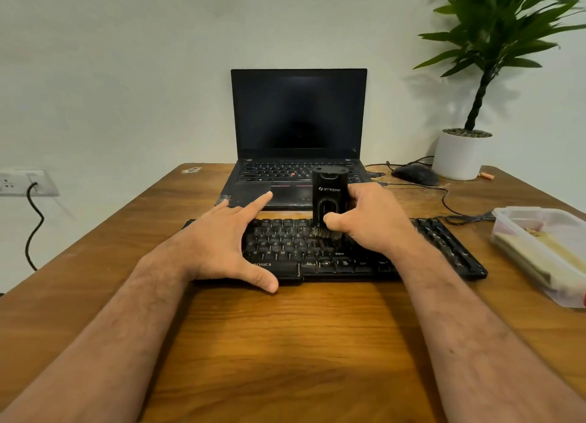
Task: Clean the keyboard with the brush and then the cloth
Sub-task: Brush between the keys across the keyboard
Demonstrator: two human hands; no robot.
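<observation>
Brush (328, 197) gripped upright in right hand (371, 219), bristles down on keyboard (444, 248) mid-right keys, left hand (222, 245) spread wide, steadying left end.

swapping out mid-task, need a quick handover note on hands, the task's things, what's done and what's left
Right hand grips the upright black block-shaped brush, its bristles down on the keys near the middle of the black external keyboard.
Left hand lies open on the keyboard's left end, fingers spread, steadying it.
Done: brush picked up; brushing is under way.
Left: finish brushing, then wipe with the cloth. No cloth plainly in view; the clear plastic container on the right holds something pale, unclear what.
</observation>
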